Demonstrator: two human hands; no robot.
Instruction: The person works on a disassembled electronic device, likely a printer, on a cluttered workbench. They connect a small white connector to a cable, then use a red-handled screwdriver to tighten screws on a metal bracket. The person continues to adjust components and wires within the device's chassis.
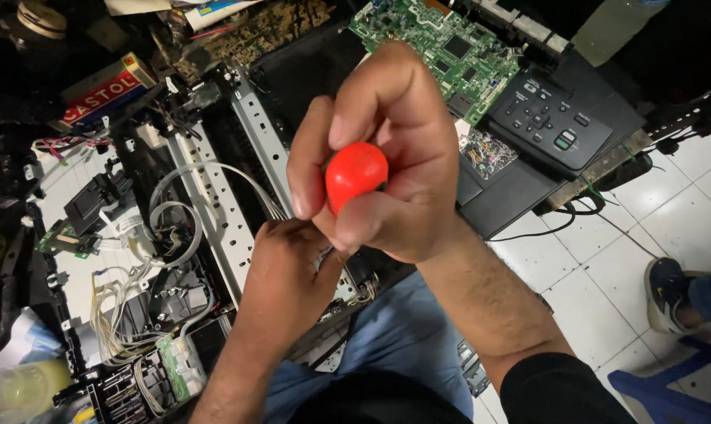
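Item: red-handled tool (356, 174). Your right hand (387, 157) is gripping handle, fist closed; left hand (281, 286) is bracing below, grip hidden. Judged step: driving fastener in printer chassis (214, 204). Next: steady downward pressure.

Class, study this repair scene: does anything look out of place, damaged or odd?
Yes. The printer frame lies stripped open, its tubes and wires spilling loose. A bare green circuit board rests beside the detached control panel. The right hand grips a red handle; the left hand is beneath.
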